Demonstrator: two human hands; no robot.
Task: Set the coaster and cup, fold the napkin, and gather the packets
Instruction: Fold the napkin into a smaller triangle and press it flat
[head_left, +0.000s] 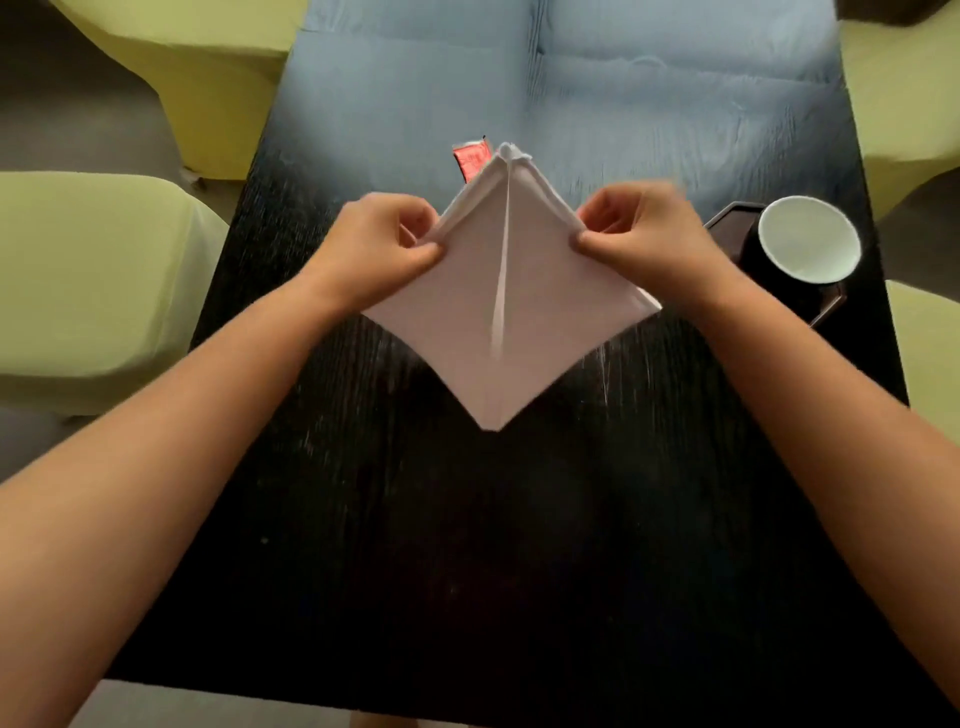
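Note:
A white napkin (498, 306), folded into a diamond with a centre seam, lies on the dark table (467, 545). My left hand (382, 244) pinches its upper left edge. My right hand (639, 228) pinches the upper right edge. Behind the napkin's top corner a red packet (470, 161) shows, partly hidden by the cloth. A black cup (802, 249) with a white inside stands on a dark hexagonal coaster (727, 221) to the right of my right hand.
Yellow-green chairs stand at the left (93, 270), far left (208, 78) and right (914, 104) of the table. The far half of the tabletop reflects pale light.

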